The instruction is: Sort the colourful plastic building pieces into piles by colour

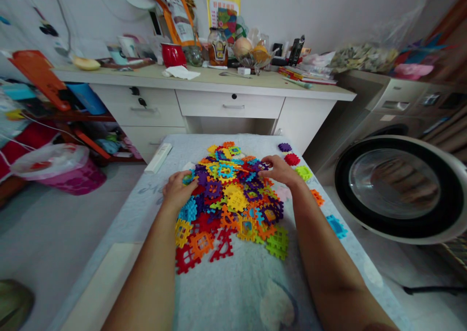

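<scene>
A heap of several bright plastic interlocking tiles [233,195] in red, orange, yellow, green, blue and purple lies on a pale blue cloth-covered surface [233,282]. My left hand [177,191] rests on the heap's left side, fingers curled over a teal tile. My right hand [280,170] lies on the heap's upper right, fingers bent down onto purple tiles. What either hand grips is unclear. Loose tiles lie to the right: purple [285,147], red [292,159], green [304,172], orange [317,197] and blue [336,226].
A white remote-like bar [158,158] lies at the surface's far left. Behind stands a cluttered white desk [226,100] with a red mug [172,55] and jars. A washing machine with its round door [399,187] open is on the right; a pink basket [65,175] on the left.
</scene>
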Action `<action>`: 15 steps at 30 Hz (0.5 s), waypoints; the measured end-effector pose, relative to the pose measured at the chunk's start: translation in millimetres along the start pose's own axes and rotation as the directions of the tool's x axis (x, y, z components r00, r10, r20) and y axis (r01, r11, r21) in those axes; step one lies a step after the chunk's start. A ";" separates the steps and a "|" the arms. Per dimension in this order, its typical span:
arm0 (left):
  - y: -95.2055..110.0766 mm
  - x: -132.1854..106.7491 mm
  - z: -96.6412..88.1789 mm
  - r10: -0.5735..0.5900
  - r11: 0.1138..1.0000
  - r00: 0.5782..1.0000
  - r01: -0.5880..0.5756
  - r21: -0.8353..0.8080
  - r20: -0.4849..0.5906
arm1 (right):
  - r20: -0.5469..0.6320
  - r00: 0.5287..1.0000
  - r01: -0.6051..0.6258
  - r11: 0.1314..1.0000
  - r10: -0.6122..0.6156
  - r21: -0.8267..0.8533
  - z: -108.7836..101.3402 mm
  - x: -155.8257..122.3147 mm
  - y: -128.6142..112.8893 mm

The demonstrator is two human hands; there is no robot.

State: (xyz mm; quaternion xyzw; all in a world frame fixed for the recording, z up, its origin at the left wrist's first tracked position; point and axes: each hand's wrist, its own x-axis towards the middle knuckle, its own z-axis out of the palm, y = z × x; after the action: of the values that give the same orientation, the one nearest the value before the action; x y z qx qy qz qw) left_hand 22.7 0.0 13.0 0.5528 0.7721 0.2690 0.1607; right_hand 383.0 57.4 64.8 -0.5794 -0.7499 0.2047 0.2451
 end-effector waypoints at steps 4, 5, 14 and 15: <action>6.8 -2.5 -1.8 -0.036 0.999 0.999 0.035 0.031 0.022 | -0.165 0.981 -0.114 0.990 0.100 -0.078 -36.7 30.8 5.3; 7.9 -3.1 -2.1 -0.035 0.999 0.999 0.034 0.037 0.024 | -0.206 0.969 -0.164 0.980 0.139 -0.112 -46.3 41.4 7.8; 11.1 -5.5 -2.7 -0.039 0.997 0.999 0.038 0.064 0.018 | -0.339 0.835 -0.542 0.754 0.433 -0.371 -65.3 93.7 71.4; 11.1 -5.6 -2.9 -0.037 0.997 0.999 0.035 0.064 0.020 | -0.333 0.831 -0.550 0.746 0.445 -0.376 -62.4 94.4 77.3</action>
State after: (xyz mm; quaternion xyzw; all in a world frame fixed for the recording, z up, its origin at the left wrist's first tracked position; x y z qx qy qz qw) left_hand 31.5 -3.2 21.5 0.5466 0.7884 0.2353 0.1560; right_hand 460.5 169.2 81.0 -0.8189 -0.5610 0.0146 0.1201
